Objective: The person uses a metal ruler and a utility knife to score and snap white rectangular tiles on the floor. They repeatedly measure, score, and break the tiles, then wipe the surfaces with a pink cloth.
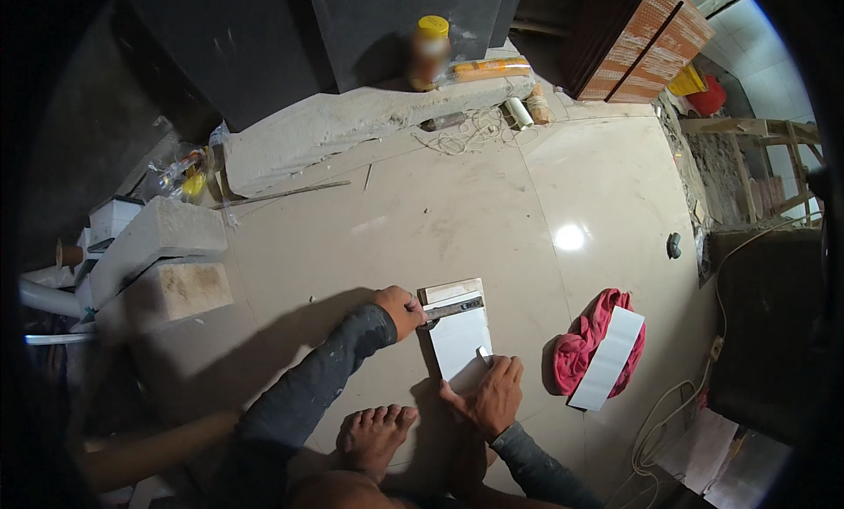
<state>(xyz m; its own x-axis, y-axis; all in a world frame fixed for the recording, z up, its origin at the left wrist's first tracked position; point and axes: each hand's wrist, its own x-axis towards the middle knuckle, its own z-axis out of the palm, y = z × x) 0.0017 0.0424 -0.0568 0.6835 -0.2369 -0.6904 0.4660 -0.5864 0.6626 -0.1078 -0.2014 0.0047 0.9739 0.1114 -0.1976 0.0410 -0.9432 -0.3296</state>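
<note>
A white rectangular tile (455, 344) lies on the floor in front of me, with a beige board edge showing past its far end. Across its far part runs a short dark metal bar (454, 309), like a ruler or square. My left hand (401, 310) grips the bar's left end with closed fingers. Over the tile's near right corner is my right hand (492, 395), its fingers pinched around a small pale stick-like piece (484, 355); its exact kind is too small to tell. My right thumb reaches toward the tile's near edge.
At right, a white tile strip (608, 359) rests on a crumpled pink cloth (576, 355). Pale blocks (167, 232) are stacked at left. A yellow-lidded jar (430, 52) stands on a long slab (308, 140) at the back. My bare foot (376, 439) is close by; a cable (655, 430) lies right.
</note>
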